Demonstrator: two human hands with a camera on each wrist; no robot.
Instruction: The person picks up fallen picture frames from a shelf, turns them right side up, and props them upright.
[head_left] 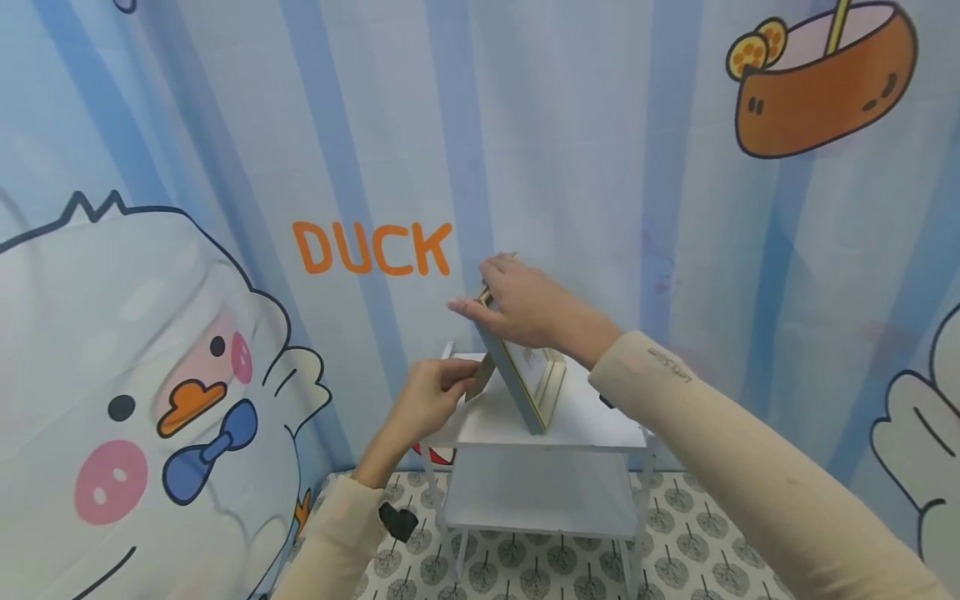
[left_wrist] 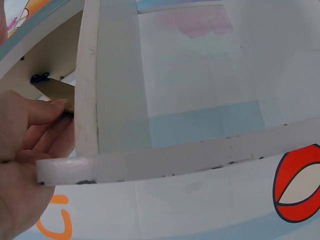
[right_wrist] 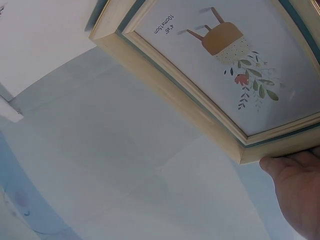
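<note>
A cream picture frame (head_left: 513, 379) with a blue-grey inner band leans upright on the small white table (head_left: 592, 412). My right hand (head_left: 525, 302) holds its top edge, thumb on the back side and fingers over the front. In the right wrist view, the frame (right_wrist: 175, 102) shows a printed potted plant and size lettering, with the right hand (right_wrist: 297, 187) at its edge. Behind it, my left hand (head_left: 429, 396) pinches the fold-out stand (head_left: 482, 379). From the left wrist, the stand (left_wrist: 56, 92) sits between thumb and fingers, angled out from the back panel.
The white table has a raised rim (left_wrist: 175, 160) and a lower shelf (head_left: 540, 492). A printed curtain (head_left: 585, 167) hangs close behind and at the sides. The floor (head_left: 517, 558) carries a tree pattern.
</note>
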